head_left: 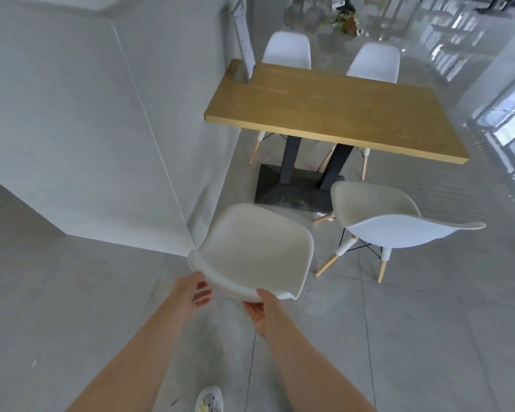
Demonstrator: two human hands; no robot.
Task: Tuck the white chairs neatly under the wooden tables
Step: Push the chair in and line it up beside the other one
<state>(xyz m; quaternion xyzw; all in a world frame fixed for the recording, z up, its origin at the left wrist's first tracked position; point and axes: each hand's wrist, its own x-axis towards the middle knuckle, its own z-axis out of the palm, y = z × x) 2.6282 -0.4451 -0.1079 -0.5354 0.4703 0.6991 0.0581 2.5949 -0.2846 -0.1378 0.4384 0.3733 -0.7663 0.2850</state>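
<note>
Our left hand and right hand both grip the backrest rim of the near white chair, fingers curled under it. It stands well short of the wooden counter, beside another pulled-out chair.

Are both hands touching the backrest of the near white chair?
Touching. The head view shows the left hand and right hand gripping the top edge of the near white chair.

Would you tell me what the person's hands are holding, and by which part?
Both hands, left hand and right hand, hold the nearest white chair by the top edge of its backrest.
</note>
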